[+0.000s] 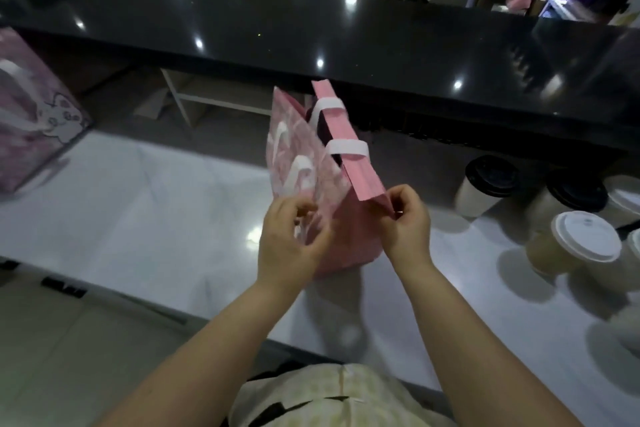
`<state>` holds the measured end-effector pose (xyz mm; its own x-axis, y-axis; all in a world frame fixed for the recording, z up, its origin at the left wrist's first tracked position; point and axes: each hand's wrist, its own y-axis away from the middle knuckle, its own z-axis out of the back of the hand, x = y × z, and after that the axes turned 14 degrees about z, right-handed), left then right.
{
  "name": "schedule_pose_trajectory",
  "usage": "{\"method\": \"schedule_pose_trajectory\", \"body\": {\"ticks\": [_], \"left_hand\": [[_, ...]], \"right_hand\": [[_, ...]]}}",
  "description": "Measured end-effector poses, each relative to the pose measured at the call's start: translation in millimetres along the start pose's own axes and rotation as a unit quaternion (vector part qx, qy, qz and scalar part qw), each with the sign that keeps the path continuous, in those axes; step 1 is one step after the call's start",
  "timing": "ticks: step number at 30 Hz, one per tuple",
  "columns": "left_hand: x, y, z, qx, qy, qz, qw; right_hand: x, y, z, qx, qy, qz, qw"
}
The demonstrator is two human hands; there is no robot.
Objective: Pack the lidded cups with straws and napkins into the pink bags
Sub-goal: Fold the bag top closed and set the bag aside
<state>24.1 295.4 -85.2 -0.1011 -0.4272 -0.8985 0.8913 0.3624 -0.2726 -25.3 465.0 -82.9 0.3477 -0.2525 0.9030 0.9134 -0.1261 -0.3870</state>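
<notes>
A pink bag (349,236) stands mid-counter (138,218), its mouth pulled open. The left hand (292,239) fingers pinch the patterned near panel; the right hand (405,215) fingers pinch the plain panel's top corner. Lidded cups (575,243) cluster at the counter's right edge. Another bag (31,114) sits at the left edge.

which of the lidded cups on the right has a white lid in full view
The pale cup with the round white lid, nearest the camera. The two paper cups behind it, one white and one tan, carry black lids.
</notes>
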Motion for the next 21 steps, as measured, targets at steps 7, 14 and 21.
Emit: {"method": "schedule_pose_trajectory", "body": {"ticks": [7, 14, 21], "left_hand": [[29, 7, 12, 0.003, 0.054, 0.198, 0.979], [35, 12, 11, 0.019, 0.048, 0.216, 0.975], [56, 9, 7, -0.021, 0.030, 0.242, 0.970]], "right_hand": [[-3, 25, -26, 0.073, -0.049, -0.022, 0.996], [-15, 35, -34, 0.125, 0.005, -0.068, 0.990], [-30, 37, -37, 0.089, 0.002, -0.056, 0.994]]}}
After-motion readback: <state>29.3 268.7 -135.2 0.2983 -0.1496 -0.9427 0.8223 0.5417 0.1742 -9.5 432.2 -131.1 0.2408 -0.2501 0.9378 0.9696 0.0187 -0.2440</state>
